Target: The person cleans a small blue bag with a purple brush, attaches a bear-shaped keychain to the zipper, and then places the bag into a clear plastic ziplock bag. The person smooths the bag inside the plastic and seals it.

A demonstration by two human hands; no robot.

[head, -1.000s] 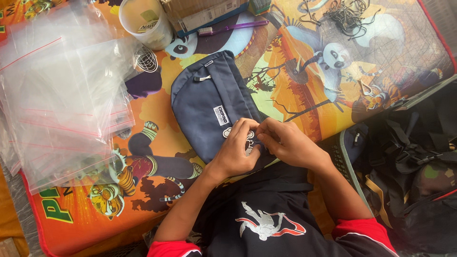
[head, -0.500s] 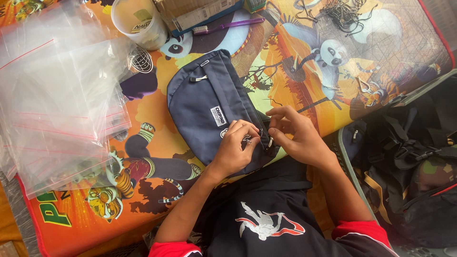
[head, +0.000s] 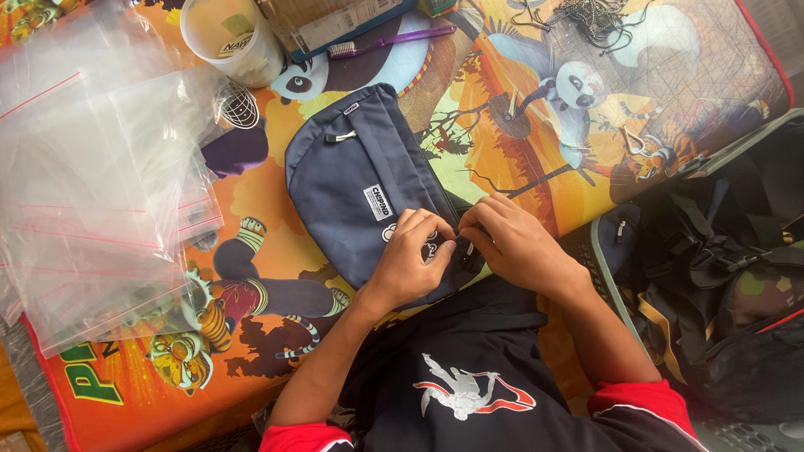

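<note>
Here, both hands meet at the near end of a navy waist bag (head: 368, 192) at centre frame. Left hand (head: 410, 261) pinches a small fitting on the bag; right hand (head: 511, 243) pinches beside it, fingertips nearly touching. Bag lies on a cartoon-print mat (head: 536, 159). Clear zip bags (head: 100, 192) at 9 o'clock; plastic cup (head: 230, 38) at 11; purple toothbrush (head: 394, 39) at 12

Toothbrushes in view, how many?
1. The purple toothbrush lies at the top of the cartoon mat, beside the plastic tub, above the navy pouch. Others may be hidden.
</note>
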